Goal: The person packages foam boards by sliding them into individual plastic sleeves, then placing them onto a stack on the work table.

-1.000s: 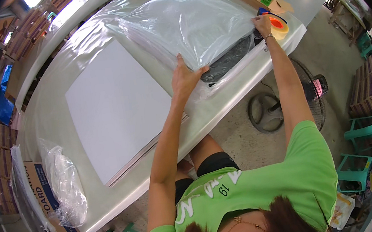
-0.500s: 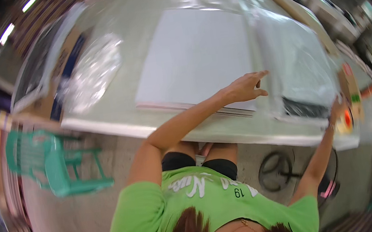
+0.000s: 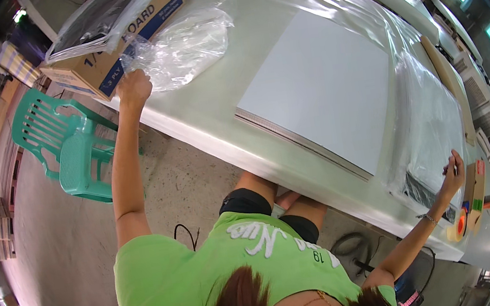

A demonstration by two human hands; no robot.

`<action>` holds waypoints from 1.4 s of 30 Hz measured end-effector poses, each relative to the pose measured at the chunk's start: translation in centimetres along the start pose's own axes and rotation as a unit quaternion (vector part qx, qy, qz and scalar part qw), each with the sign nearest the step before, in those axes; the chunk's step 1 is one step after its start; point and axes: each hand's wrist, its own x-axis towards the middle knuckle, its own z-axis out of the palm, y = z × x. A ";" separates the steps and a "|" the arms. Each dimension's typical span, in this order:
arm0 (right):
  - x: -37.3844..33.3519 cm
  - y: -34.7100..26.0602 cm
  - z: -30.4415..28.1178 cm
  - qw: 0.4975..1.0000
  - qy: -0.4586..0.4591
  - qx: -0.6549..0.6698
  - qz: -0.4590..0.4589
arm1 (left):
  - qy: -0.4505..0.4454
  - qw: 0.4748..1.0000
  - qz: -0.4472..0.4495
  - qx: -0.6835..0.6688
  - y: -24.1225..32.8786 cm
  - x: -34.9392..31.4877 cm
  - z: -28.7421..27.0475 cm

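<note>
The clear plastic [image 3: 197,45] is spread in a crumpled heap on the desk [image 3: 207,121], beside the box [image 3: 100,65]. Its near end is reached by the left hand [image 3: 135,87], whose fingers are curled in; whether it is gripped cannot be told. A pack of dark sheets [image 3: 109,13] is rested on the box. The right hand [image 3: 455,176] is held half open, fingers bent, over the near end of the wrapped stack [image 3: 428,107]; something small and dark is seen at its fingers, but a hold cannot be confirmed. Between the hands, white boards [image 3: 320,87] are piled squarely. Tape [image 3: 454,232] is placed near the right wrist, next to a narrow carton [image 3: 477,179].
</note>
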 end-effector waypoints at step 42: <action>-21.8 -34.8 58.3 0.859 -0.398 0.032 -0.319 | 0.137 0.917 -0.067 -0.368 1.3 0.6 8.9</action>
